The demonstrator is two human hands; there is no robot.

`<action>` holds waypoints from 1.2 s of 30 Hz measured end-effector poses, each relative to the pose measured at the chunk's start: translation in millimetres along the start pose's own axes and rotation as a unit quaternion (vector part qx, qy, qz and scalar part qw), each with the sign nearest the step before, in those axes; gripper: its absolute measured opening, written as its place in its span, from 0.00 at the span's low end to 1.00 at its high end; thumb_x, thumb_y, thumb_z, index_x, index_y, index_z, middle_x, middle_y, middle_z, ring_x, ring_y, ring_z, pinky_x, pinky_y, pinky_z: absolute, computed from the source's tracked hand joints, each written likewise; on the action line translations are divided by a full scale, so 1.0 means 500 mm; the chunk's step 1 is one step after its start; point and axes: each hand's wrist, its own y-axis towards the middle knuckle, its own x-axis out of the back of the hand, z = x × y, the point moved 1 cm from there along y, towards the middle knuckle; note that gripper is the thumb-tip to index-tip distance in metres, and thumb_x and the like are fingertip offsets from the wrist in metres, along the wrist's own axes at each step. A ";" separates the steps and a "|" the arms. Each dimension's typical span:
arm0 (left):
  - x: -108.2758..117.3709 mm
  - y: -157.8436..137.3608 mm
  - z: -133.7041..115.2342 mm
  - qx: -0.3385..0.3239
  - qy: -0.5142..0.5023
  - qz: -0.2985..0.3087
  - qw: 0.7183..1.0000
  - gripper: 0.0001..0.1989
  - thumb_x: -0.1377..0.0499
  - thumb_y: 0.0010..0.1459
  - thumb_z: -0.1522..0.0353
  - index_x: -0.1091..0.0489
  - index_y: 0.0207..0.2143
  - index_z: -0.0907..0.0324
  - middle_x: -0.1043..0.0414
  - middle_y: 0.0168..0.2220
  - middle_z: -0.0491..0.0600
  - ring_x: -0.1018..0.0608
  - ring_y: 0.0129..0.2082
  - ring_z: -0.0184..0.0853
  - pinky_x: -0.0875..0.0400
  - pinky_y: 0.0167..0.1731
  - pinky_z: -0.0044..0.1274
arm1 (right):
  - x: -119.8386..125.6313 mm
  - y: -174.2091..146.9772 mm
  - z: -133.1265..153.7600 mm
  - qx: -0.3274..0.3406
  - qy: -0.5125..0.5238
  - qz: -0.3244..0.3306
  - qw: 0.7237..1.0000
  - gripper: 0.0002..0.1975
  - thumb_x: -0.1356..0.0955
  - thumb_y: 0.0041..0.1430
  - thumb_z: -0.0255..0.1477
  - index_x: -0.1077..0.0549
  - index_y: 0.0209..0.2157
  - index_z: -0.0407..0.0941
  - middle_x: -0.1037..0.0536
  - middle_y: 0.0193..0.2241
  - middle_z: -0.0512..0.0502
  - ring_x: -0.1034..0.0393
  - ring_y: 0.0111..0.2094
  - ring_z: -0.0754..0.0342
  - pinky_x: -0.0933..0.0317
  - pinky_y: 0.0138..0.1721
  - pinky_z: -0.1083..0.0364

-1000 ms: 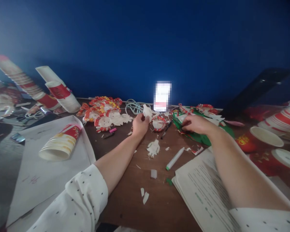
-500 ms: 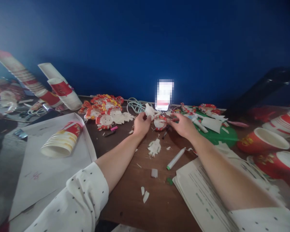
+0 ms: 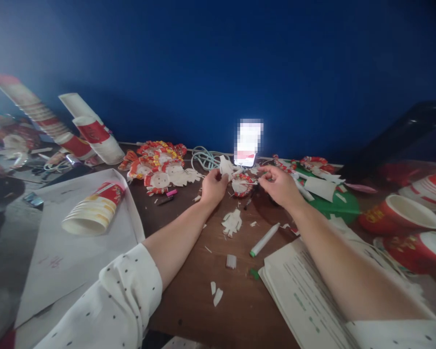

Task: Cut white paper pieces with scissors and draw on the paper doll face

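A white paper cutout [image 3: 225,166] is pinched between the thumb and fingers of my left hand [image 3: 215,187], raised a little above the table. Just right of it lies a round red-and-white paper piece [image 3: 242,186] with a wavy rim. My right hand [image 3: 280,185] is beside that piece, its thumb and index finger bent toward each other; whatever is between them is too small to make out. Nearer to me, a white figure-shaped paper cutout [image 3: 232,223] rests on the table.
A lit phone [image 3: 247,143] stands against the blue wall. Red-and-white paper crafts [image 3: 163,165] are heaped at left. A white marker [image 3: 264,240], paper scraps [image 3: 218,297], printed sheets [image 3: 294,291] and red paper cups [image 3: 399,213] lie around. Stacked cups [image 3: 94,206] lie in a box lid.
My right hand has moved slightly right and away from the round red-and-white piece, its thumb and index finger coming closer together. My left hand stays with the white cutout.
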 end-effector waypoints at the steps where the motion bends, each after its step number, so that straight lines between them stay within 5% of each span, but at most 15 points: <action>1: 0.000 0.000 0.000 0.000 -0.002 0.001 1.000 0.08 0.42 0.52 0.65 0.30 0.32 0.60 0.28 0.27 0.45 0.29 0.28 0.31 0.37 0.32 0.22 | 0.000 -0.001 -0.001 -0.010 -0.020 -0.009 1.000 0.19 0.34 0.54 0.34 0.27 0.48 0.46 0.21 0.33 0.47 0.29 0.31 0.53 0.37 0.38 0.53; 5: -0.002 0.000 -0.001 -0.004 0.004 0.001 1.000 0.08 0.42 0.52 0.65 0.29 0.33 0.60 0.27 0.29 0.46 0.29 0.29 0.32 0.36 0.33 0.23 | -0.009 -0.004 -0.010 -0.042 -0.069 0.017 0.997 0.23 0.34 0.55 0.42 0.29 0.50 0.46 0.20 0.37 0.44 0.27 0.34 0.49 0.37 0.37 0.52; 17: -0.002 0.000 0.000 -0.003 -0.001 0.001 1.000 0.06 0.42 0.52 0.65 0.31 0.30 0.60 0.29 0.26 0.45 0.30 0.28 0.31 0.38 0.32 0.23 | -0.013 -0.008 -0.001 0.025 0.050 0.023 0.998 0.19 0.34 0.55 0.31 0.29 0.50 0.45 0.23 0.34 0.48 0.32 0.25 0.58 0.36 0.32 0.55; 19: -0.002 -0.001 -0.001 -0.003 -0.002 -0.001 1.000 0.06 0.43 0.52 0.66 0.31 0.30 0.60 0.29 0.26 0.45 0.30 0.28 0.31 0.38 0.32 0.23 | 0.009 -0.018 0.023 0.020 0.139 0.108 0.984 0.21 0.33 0.55 0.33 0.30 0.51 0.46 0.23 0.35 0.48 0.35 0.23 0.60 0.38 0.27 0.57; 23: -0.002 -0.001 -0.002 -0.009 0.006 -0.007 1.000 0.06 0.43 0.52 0.66 0.30 0.30 0.60 0.29 0.26 0.45 0.31 0.27 0.31 0.38 0.32 0.23 | 0.054 -0.037 0.066 0.017 0.207 0.362 0.909 0.25 0.31 0.53 0.40 0.29 0.53 0.47 0.22 0.31 0.48 0.38 0.20 0.61 0.42 0.23 0.59; 24: -0.003 -0.001 -0.002 -0.010 0.007 -0.011 1.000 0.06 0.43 0.52 0.66 0.30 0.30 0.60 0.29 0.26 0.45 0.31 0.27 0.31 0.37 0.32 0.23 | 0.059 -0.036 0.069 0.009 0.200 0.366 0.909 0.25 0.31 0.54 0.42 0.28 0.52 0.46 0.22 0.30 0.47 0.38 0.19 0.62 0.41 0.23 0.59; 28: -0.003 -0.001 -0.002 -0.006 -0.008 -0.024 1.000 0.06 0.43 0.53 0.67 0.30 0.30 0.60 0.29 0.26 0.46 0.29 0.28 0.32 0.36 0.33 0.23 | 0.036 0.006 0.053 -0.003 0.128 0.092 0.987 0.22 0.32 0.55 0.43 0.26 0.47 0.44 0.21 0.33 0.44 0.30 0.29 0.56 0.36 0.32 0.55; 30: -0.003 -0.001 -0.002 -0.009 -0.016 -0.026 0.999 0.05 0.43 0.53 0.67 0.30 0.31 0.59 0.28 0.27 0.46 0.29 0.28 0.32 0.36 0.33 0.23 | 0.005 0.032 0.043 0.006 0.064 0.038 0.997 0.23 0.30 0.53 0.41 0.26 0.47 0.43 0.21 0.38 0.42 0.28 0.36 0.53 0.35 0.39 0.54; 36: -0.001 0.002 0.001 0.000 -0.025 -0.024 0.999 0.06 0.43 0.53 0.66 0.30 0.31 0.60 0.28 0.27 0.46 0.29 0.28 0.31 0.36 0.33 0.23 | -0.061 0.087 0.054 -0.048 -0.181 0.137 0.973 0.34 0.27 0.42 0.50 0.27 0.46 0.43 0.21 0.41 0.38 0.26 0.38 0.46 0.37 0.35 0.52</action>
